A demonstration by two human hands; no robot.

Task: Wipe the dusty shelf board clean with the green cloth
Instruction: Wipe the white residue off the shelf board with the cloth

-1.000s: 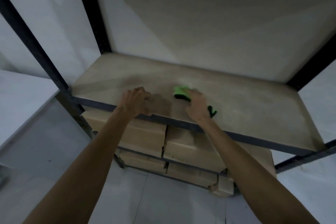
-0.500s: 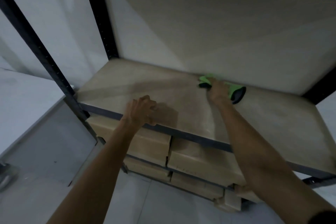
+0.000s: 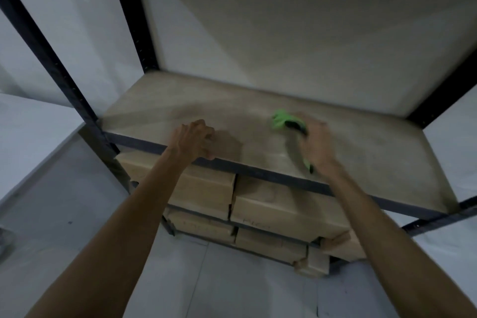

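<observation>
The tan shelf board [image 3: 374, 147] lies in a dark metal rack, dusty with faint streaks. My right hand [image 3: 316, 143] presses the green cloth [image 3: 280, 119] onto the board near its middle; a bright green corner sticks out past my fingers and a dark-edged bit shows under my wrist. My left hand [image 3: 193, 141] is curled over the board's front rail at the left, fingers closed on the edge.
Black rack uprights [image 3: 59, 70] stand left and at the back corners. Cardboard boxes [image 3: 284, 209] fill the shelves below the board. A pale wall closes the back, and grey floor [image 3: 64, 214] lies under my arms.
My right hand has drawn the cloth from the back of the board toward the front edge, after pushing it back from there. My left hand stayed on the rail.
</observation>
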